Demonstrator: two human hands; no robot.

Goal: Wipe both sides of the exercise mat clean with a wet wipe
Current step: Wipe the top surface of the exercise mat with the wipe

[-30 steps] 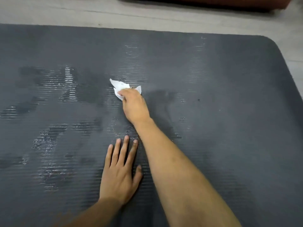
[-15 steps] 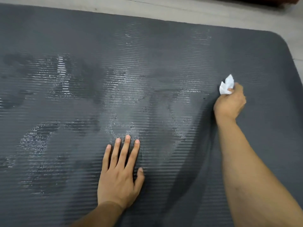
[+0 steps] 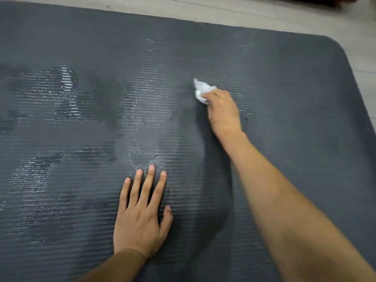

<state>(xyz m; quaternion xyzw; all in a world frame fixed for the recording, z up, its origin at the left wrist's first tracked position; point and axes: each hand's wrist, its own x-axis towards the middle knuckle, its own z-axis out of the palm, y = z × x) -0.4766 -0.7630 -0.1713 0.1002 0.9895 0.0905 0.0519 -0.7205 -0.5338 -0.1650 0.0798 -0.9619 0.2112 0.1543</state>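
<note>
A dark grey ribbed exercise mat (image 3: 284, 82) fills almost the whole view, lying flat on a pale floor (image 3: 264, 13) that shows as a strip beyond its far edge and past its rounded far corner, out beyond the right hand.

The right hand (image 3: 222, 111) reaches forward over the mat, knuckles up, its fingers curled round a crumpled white wet wipe (image 3: 201, 91). The wipe bunches out ahead of the fingertips and to their left, and it appears to touch the mat surface there. The hand and wipe are slightly blurred. The right forearm runs back toward the near right corner of the view and casts a soft shadow on the mat along its left side.

The left hand (image 3: 142, 216) lies palm down on the mat, nearer the person than the right hand and to its left, well apart from it. Its fingers are straight and a little spread, the thumb out to the side, holding nothing.

Wet streaks (image 3: 61, 94) glisten across the ribs of the mat to the left of the right hand and beyond the fingertips of the left hand, with more shiny patches further to the left of the left hand. The stretch of mat to the right of the right hand looks matte and dry, apart from a few small dark specks (image 3: 246, 119) just beside the right wrist.
</note>
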